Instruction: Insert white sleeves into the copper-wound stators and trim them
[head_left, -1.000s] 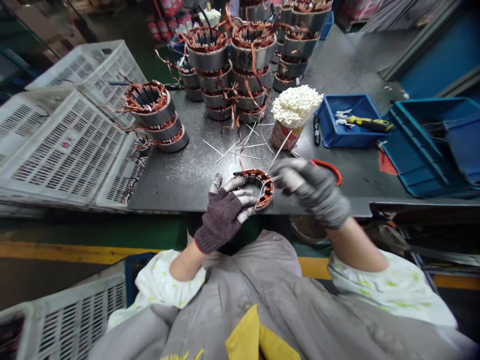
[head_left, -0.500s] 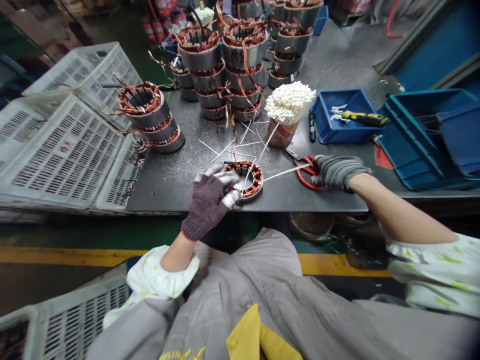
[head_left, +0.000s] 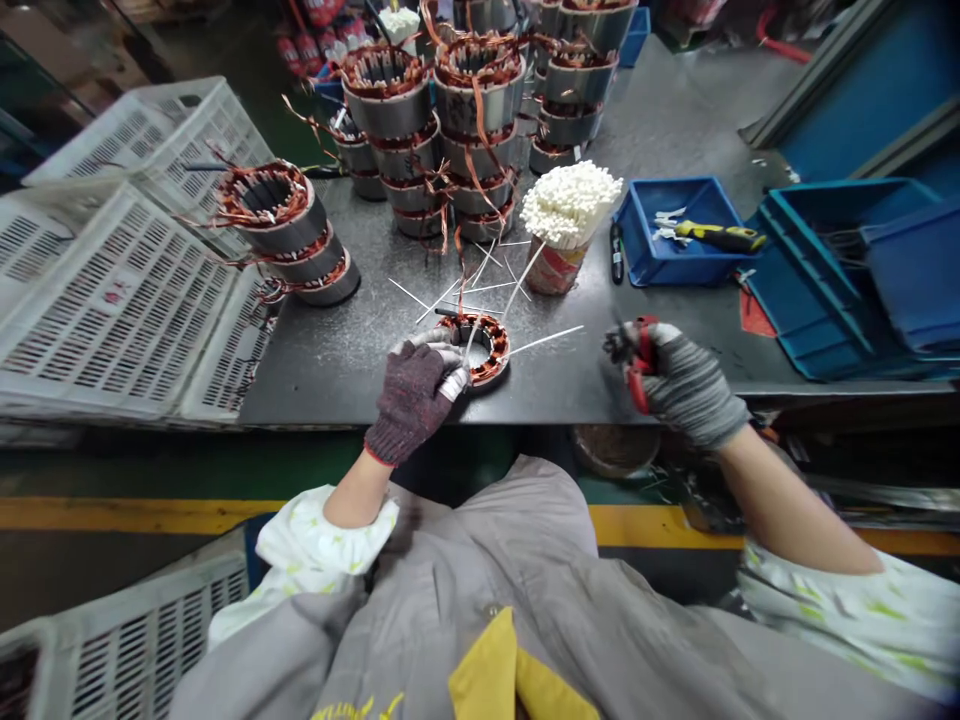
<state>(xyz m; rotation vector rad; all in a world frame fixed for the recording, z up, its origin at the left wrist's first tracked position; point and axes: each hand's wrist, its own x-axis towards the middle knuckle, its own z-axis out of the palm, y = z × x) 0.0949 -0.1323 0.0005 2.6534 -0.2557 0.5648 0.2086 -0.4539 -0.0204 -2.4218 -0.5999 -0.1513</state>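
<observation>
My left hand, in a dark maroon knit glove with pale fingertips, grips the left rim of a small motor stator wound with copper coils, which lies flat near the table's front edge. One white tie cord sticks out from it to the right, and another long white strand rises from it toward the white bundle behind. Off to the right, my right hand, in a grey striped glove, is closed round the red handles of scissors, lifted above the table. Their blades point left and are blurred.
Cut white cords lie scattered behind the stator. Beyond stand a can of white cords and several stacked stators. A shorter stack is at left beside white crates. Blue bins are at right.
My right hand has picked the scissors up off the table and turned them. The left hand has closed more firmly on the stator's rim. The whole view has shifted slightly.
</observation>
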